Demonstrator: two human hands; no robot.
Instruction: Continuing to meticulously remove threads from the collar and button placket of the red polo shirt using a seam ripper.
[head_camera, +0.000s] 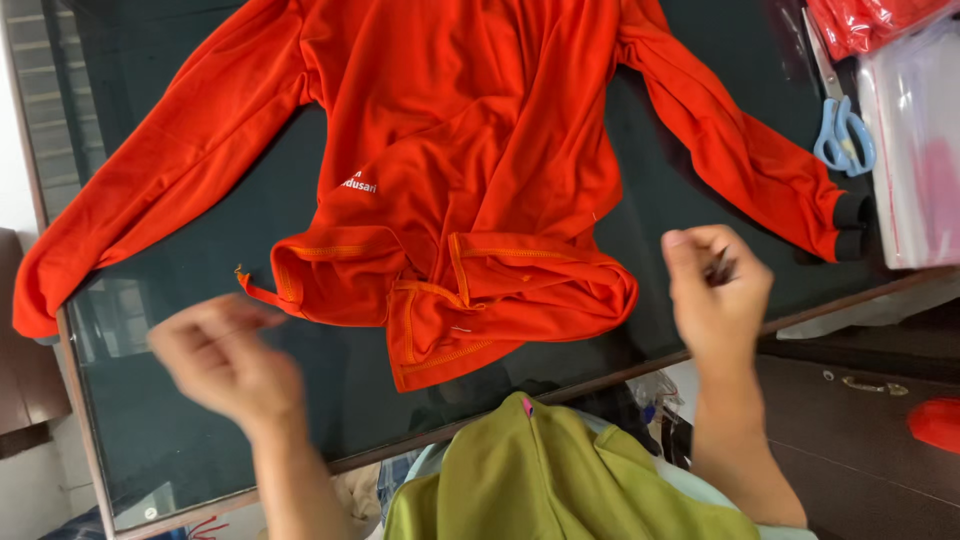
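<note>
a: what's on the table?
b: orange jacket (450, 150) spread flat on a dark glass table (180, 330), sleeves out to both sides, bottom hem folded up and bunched near the front edge. small white mark on the chest.

a: left hand?
b: left hand (225, 360) is over the glass, just beside the hem's left corner, not touching the cloth. blurred. fingers look curled loosely, thumb and fingertips close together, nothing visible between them. can't tell if it's pinching anything.

a: right hand?
b: right hand (715, 295) is raised over the table's front edge, right of the bunched hem, below the right sleeve. fingers curled in and pressed together around a small dark thing (720, 266). too small and blurred to say what it is.

a: anything else?
b: blue-handled scissors (840, 125) on the table at the far right, near the sleeve cuff. clear plastic bags (915, 150) just beside them, one with red cloth inside. green cloth (540, 475) lies close to the camera, under the table edge, between the two forearms.
</note>
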